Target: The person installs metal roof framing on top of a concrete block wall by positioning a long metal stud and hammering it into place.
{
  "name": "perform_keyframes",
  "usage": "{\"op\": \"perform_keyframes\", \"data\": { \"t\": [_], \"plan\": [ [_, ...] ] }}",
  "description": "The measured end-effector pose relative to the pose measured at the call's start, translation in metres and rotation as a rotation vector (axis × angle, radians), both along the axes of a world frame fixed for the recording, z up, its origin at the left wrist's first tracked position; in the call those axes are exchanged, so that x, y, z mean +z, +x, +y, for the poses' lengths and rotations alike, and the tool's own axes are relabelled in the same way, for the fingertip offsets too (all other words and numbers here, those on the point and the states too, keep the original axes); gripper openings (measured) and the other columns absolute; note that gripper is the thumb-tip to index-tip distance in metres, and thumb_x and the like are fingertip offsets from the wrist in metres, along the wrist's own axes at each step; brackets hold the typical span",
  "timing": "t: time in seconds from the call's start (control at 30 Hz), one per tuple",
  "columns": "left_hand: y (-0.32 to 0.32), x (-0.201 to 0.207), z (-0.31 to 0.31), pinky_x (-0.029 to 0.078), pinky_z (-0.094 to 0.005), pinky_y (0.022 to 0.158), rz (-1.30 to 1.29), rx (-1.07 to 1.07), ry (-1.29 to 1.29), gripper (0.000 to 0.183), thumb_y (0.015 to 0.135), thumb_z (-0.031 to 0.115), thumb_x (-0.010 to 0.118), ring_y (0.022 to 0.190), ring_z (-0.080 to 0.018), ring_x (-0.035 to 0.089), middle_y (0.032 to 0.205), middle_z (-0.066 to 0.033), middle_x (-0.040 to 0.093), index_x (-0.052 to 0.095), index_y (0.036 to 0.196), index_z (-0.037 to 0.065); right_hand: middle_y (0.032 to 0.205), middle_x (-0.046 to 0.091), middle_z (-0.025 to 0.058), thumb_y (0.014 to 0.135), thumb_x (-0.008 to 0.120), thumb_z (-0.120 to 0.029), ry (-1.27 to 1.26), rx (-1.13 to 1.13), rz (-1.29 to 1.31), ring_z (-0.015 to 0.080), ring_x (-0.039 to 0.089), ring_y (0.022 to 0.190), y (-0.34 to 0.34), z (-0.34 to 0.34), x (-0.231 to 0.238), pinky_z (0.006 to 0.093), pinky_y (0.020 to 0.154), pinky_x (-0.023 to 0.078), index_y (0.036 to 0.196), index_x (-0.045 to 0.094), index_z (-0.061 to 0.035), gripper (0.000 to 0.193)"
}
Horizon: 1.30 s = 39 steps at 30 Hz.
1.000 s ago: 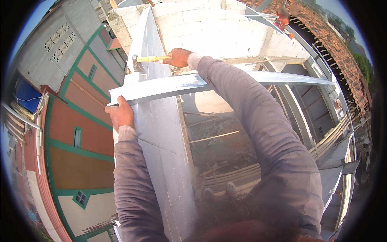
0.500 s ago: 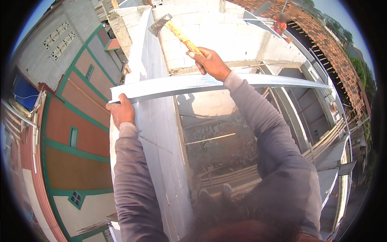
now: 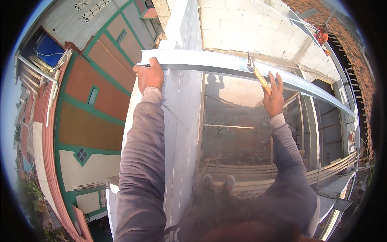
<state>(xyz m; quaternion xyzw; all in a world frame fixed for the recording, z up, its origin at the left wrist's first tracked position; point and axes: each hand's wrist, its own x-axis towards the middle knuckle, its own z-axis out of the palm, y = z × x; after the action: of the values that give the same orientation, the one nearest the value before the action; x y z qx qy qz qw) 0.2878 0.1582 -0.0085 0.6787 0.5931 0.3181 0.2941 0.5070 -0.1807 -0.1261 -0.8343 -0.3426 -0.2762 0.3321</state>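
A long, shiny metal channel (image 3: 189, 57) lies across the top of the white block wall (image 3: 181, 105) and spans rightward over the open room below. My left hand (image 3: 150, 76) is closed round its left end, thumb on top. In my right hand (image 3: 275, 97) is a hatchet (image 3: 261, 80) with a yellowish handle, held low between thumb and palm. Two fingers of that hand stretch up against the channel's near side. The hatchet's dark head overlaps the channel in the picture; whether they touch I cannot tell.
Far below lies a rubble-strewn floor (image 3: 238, 141). Bamboo poles (image 3: 246, 171) run beneath me, near my feet (image 3: 229, 181). Concrete beams (image 3: 309, 129) stand at right, and a tiled roof (image 3: 363, 121) lies beyond. Another person (image 3: 322, 35) is at the far right. A painted house (image 3: 92, 133) flanks the left.
My right hand has come down and right with the hatchet, from above the channel to its near side. The view has shifted; my left hand still grips the channel's end.
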Motion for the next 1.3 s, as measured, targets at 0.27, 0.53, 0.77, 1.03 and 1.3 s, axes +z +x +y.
{"op": "perform_keyframes", "data": {
  "t": [0.27, 0.53, 0.77, 1.03, 1.3],
  "plan": [
    [0.001, 0.000, -0.002, 0.043, -0.0443, 0.103, -0.046, -0.004, -0.026, 0.067, 0.087, 0.044, 0.050, 0.120, -0.0416, 0.058, 0.126, -0.0278, 0.061, 0.043, 0.129, -0.008, 0.139, 0.049, 0.0105, 0.079, 0.074, -0.005, 0.132, -0.095, 0.013, 0.0325, 0.065, 0.106, 0.036, 0.018, -0.026, 0.0424, 0.078, 0.058, 0.135, 0.055, -0.0200, 0.060],
    [-0.006, -0.006, -0.002, 0.038, -0.0431, 0.109, -0.089, -0.033, -0.015, 0.082, 0.091, 0.060, 0.047, 0.129, -0.0398, 0.052, 0.135, -0.0264, 0.056, 0.039, 0.141, -0.005, 0.111, 0.057, 0.0095, 0.085, 0.074, -0.022, -0.046, -0.101, 0.022, 0.0348, 0.067, 0.089, 0.046, 0.014, -0.008, 0.0457, 0.071, 0.056, 0.115, 0.059, -0.0146, 0.035],
    [-0.004, 0.012, -0.013, 0.032, -0.0433, 0.114, -0.062, -0.051, -0.059, 0.093, 0.093, 0.066, 0.035, 0.139, -0.0398, 0.043, 0.147, -0.0278, 0.046, 0.025, 0.153, -0.004, 0.103, 0.062, 0.0151, 0.087, 0.072, -0.033, -0.264, -0.038, 0.057, 0.0389, 0.066, 0.089, 0.107, 0.031, 0.063, 0.0476, 0.076, 0.053, 0.113, 0.059, -0.0105, 0.036],
    [-0.001, 0.009, -0.007, 0.034, -0.0430, 0.113, -0.061, -0.062, -0.057, 0.088, 0.094, 0.064, 0.034, 0.136, -0.0400, 0.046, 0.143, -0.0276, 0.051, 0.033, 0.149, -0.005, 0.100, 0.069, 0.0210, 0.081, 0.074, -0.033, -0.579, 0.140, 0.264, 0.0387, 0.066, 0.097, 0.171, 0.060, 0.093, 0.0457, 0.086, 0.051, 0.110, 0.061, -0.0058, 0.042],
    [0.001, 0.010, -0.010, 0.036, -0.0430, 0.111, -0.035, -0.074, -0.058, 0.083, 0.094, 0.061, 0.036, 0.133, -0.0386, 0.049, 0.140, -0.0260, 0.054, 0.040, 0.145, -0.004, 0.109, 0.070, 0.0222, 0.074, 0.076, -0.030, -0.719, 0.189, 0.374, 0.0375, 0.066, 0.102, 0.190, 0.087, 0.085, 0.0415, 0.092, 0.050, 0.118, 0.066, -0.0032, 0.053]
  ]
}}
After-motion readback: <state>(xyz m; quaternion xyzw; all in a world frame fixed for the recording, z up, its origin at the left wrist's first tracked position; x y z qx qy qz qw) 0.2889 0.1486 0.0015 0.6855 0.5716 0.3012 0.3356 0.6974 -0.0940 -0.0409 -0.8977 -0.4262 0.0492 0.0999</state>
